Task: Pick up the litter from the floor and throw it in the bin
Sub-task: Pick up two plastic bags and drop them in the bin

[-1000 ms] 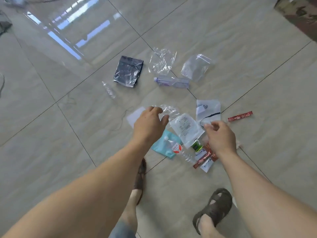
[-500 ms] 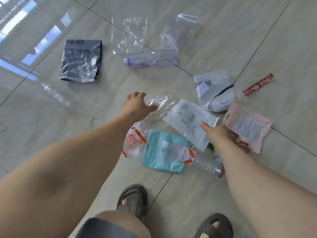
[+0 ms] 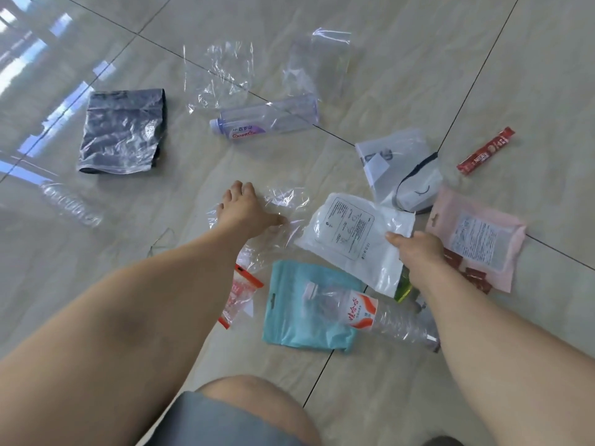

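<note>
Litter lies scattered on the tiled floor. My left hand [image 3: 246, 211] presses down on a crumpled clear plastic bag [image 3: 286, 204], fingers spread over it. My right hand [image 3: 418, 249] pinches the near edge of a white printed pouch [image 3: 351, 236]. Below them lie a teal pouch [image 3: 289, 313] and a clear bottle with a red-and-white label [image 3: 370, 312]. A pink pouch [image 3: 479, 236] sits right of my right hand. No bin is in view.
Farther off lie a dark grey bag [image 3: 124, 130], a clear bottle with a purple label [image 3: 264, 119], two clear bags [image 3: 219, 74], a white mailer [image 3: 399, 165], a red sachet [image 3: 486, 149] and a crushed clear bottle [image 3: 69, 204]. My knee [image 3: 251, 410] is at the bottom.
The view has dropped closer to the floor. My left hand has settled onto the clear bag and my right hand has taken the edge of the white pouch.
</note>
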